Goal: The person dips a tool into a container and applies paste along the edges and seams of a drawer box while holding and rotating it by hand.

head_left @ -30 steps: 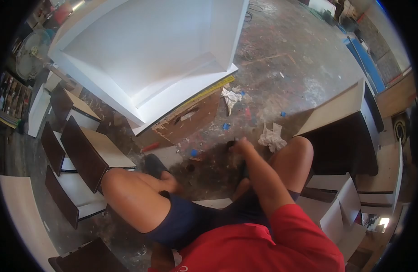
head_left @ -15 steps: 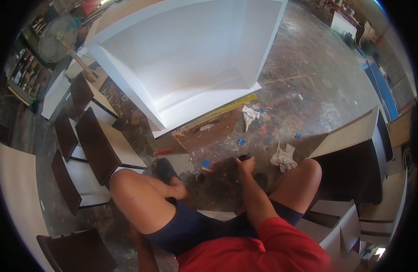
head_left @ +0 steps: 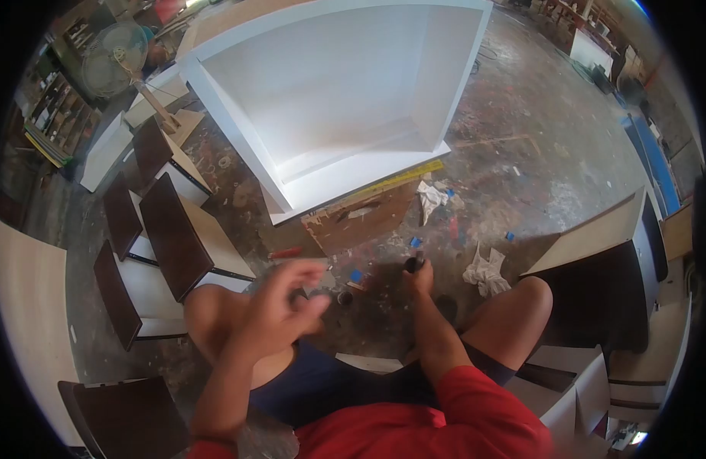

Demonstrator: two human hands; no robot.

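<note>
My left hand [head_left: 286, 304] is raised above my left knee, slightly blurred, its fingers curved and apart from the thumb, with nothing visible held. My right hand [head_left: 419, 277] reaches forward between my knees. Its fingers are wrapped round a small dark cylindrical object [head_left: 413, 265], whose exact kind I cannot make out. Between the two hands a small round dark container [head_left: 345, 297] stands on the floor. In front stands a large white cabinet frame [head_left: 345, 92] with an open face, its base by a worn brown board [head_left: 361, 218].
Drawers with dark brown fronts [head_left: 172, 233] stand at the left. A dark-fronted drawer [head_left: 598, 287] is at the right. Crumpled white cloths [head_left: 487, 269] and blue scraps [head_left: 416, 242] lie on the stained floor [head_left: 514, 161]. A fan [head_left: 116, 57] stands at the back left.
My left hand has come up from low beside my left leg to above the knee. My right hand keeps hold of the dark object, which now shows more clearly. The view has shifted slightly.
</note>
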